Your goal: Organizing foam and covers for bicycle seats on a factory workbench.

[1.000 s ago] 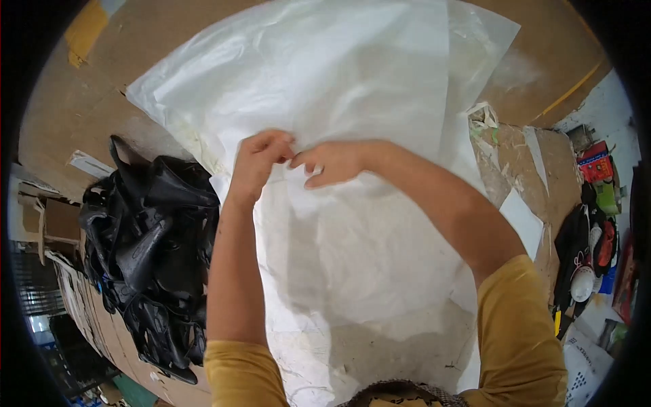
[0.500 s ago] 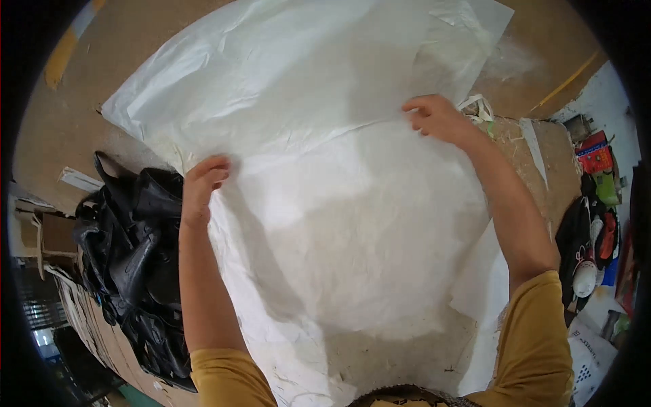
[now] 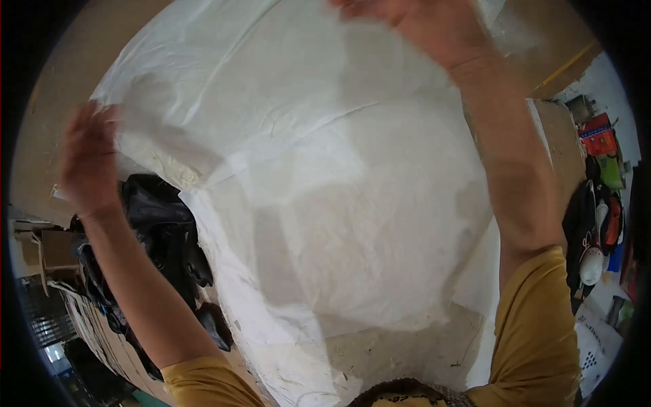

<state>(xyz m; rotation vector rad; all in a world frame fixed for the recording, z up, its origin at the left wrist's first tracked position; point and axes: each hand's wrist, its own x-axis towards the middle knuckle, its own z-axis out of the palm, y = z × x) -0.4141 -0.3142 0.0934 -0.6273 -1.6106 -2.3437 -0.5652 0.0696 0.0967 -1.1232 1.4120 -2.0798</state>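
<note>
A large, thin white sheet (image 3: 298, 152), creased in places, spreads in front of me. Its upper part overlaps a lower layer along a slanting fold. At the sheet's far left edge, my left hand (image 3: 91, 163) is smeared by motion; whether its fingers grip the edge cannot be made out. Over the far part of the sheet reaches my right hand (image 3: 413, 24), blurred too, with its fingertips at the top border of the view. Both arms are stretched wide apart, their shadows falling on the sheet.
Black leather-like pieces (image 3: 156, 217) lie heaped beside the sheet's left edge. Brown board (image 3: 51, 142) extends at the far left. Along the right wall hang a red packet (image 3: 598, 136), a green packet (image 3: 610, 171) and a white perforated oval item (image 3: 591, 264).
My left hand has moved outward and away to the left. The right hand has reached farther forward. The sheet's far left part has shifted, and the black heap looks partly rearranged.
</note>
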